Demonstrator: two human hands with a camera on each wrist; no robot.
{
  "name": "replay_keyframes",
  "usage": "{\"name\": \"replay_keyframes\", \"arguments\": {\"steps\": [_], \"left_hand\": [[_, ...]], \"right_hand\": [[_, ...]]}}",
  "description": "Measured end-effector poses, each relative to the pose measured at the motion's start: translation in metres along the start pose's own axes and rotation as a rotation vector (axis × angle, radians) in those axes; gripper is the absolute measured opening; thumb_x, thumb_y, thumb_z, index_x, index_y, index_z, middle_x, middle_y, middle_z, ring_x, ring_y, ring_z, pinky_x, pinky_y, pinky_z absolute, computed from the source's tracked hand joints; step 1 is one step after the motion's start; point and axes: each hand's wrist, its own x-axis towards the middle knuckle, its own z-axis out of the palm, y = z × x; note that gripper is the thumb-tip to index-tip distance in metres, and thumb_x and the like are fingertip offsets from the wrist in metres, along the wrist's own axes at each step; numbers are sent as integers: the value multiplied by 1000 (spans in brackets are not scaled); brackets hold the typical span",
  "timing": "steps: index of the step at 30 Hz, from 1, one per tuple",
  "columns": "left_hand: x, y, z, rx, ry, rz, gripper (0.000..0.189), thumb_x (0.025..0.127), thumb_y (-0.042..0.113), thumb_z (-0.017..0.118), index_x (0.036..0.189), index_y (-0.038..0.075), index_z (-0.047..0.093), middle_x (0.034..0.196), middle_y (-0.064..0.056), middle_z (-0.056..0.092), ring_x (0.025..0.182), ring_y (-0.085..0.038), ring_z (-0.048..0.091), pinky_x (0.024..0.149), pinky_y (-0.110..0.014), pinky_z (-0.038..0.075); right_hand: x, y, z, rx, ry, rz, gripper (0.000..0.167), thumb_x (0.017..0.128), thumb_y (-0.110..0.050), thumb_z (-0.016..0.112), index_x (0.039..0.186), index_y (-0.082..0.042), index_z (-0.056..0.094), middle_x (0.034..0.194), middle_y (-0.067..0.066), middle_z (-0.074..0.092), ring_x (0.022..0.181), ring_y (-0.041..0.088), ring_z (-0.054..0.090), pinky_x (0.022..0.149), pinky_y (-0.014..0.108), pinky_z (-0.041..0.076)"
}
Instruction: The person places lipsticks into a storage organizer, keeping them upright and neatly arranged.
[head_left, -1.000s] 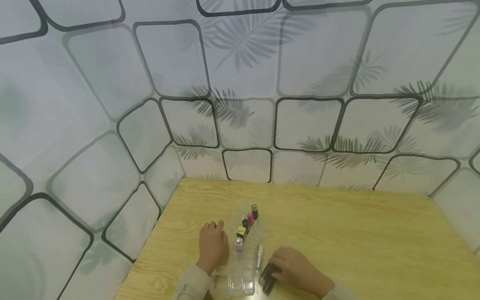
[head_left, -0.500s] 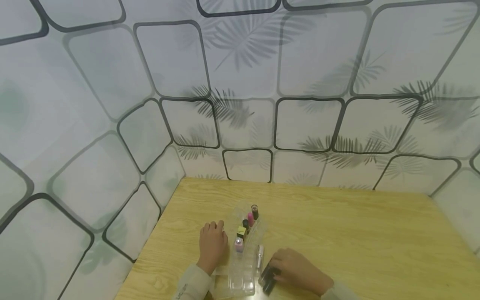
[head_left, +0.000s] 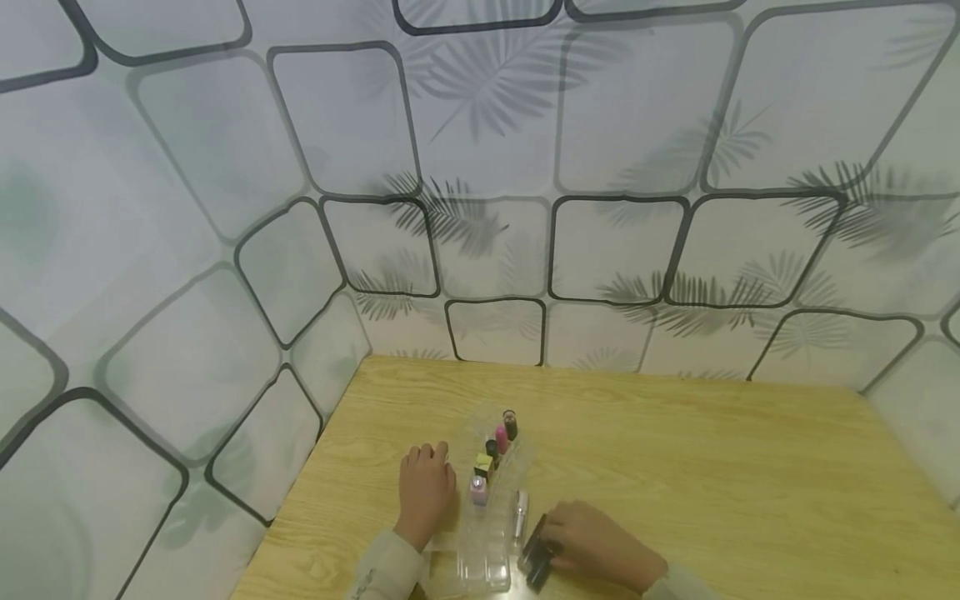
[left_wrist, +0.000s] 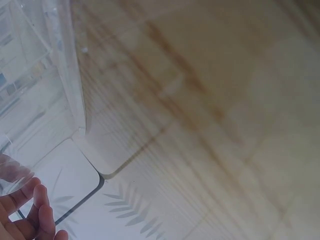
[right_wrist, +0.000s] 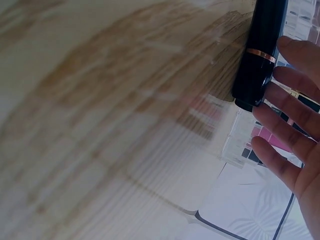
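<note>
In the head view a long clear plastic cosmetics organizer (head_left: 472, 554) stands on the table. My left hand (head_left: 425, 492) is at its left side; in the left wrist view the fingers (left_wrist: 42, 210) pinch a clear plastic edge, with one fingertip seen through it. To the organizer's right, my right hand (head_left: 588, 542) holds a black cosmetic tube (right_wrist: 257, 55) with a gold ring, thumb and fingers against it. Another dark piece (head_left: 538, 575) shows just below that hand, partly blurred. A slim silvery-pink tube (head_left: 520, 512) lies between the organizer and the right hand.
Standing in a row in the organizer are a pink bottle (head_left: 478, 490), a yellow-and-black box-shaped item (head_left: 483, 467), a small black item (head_left: 492, 448), a magenta one (head_left: 502, 437) and a dark tube (head_left: 510, 423). Patterned walls (head_left: 495, 250) border the wooden table (head_left: 712, 467).
My right hand has shifted slightly down toward the near side, and the dark tube at its fingers has turned a little. The left hand and organizer look the same.
</note>
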Motion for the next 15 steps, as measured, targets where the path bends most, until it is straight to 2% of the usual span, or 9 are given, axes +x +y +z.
{"name": "replay_keyframes", "arguments": {"steps": [9, 15], "left_hand": [[-1, 1, 0, -1, 12, 4, 19, 73, 11, 69, 89, 7, 60, 72, -7, 56, 66, -21, 48, 62, -35, 42], [-1, 0, 0, 1, -10, -3, 19, 74, 12, 68, 91, 8, 61, 74, -7, 58, 67, -21, 49, 63, -34, 42]], "right_hand": [[2, -4, -2, 58, -26, -22, 14, 70, -26, 77, 79, -22, 67, 76, -14, 62, 71, -3, 53, 71, 14, 45], [1, -7, 2, 104, -17, -17, 15, 71, -28, 77, 82, -22, 68, 77, -15, 63, 71, -5, 53, 73, 12, 44]]}}
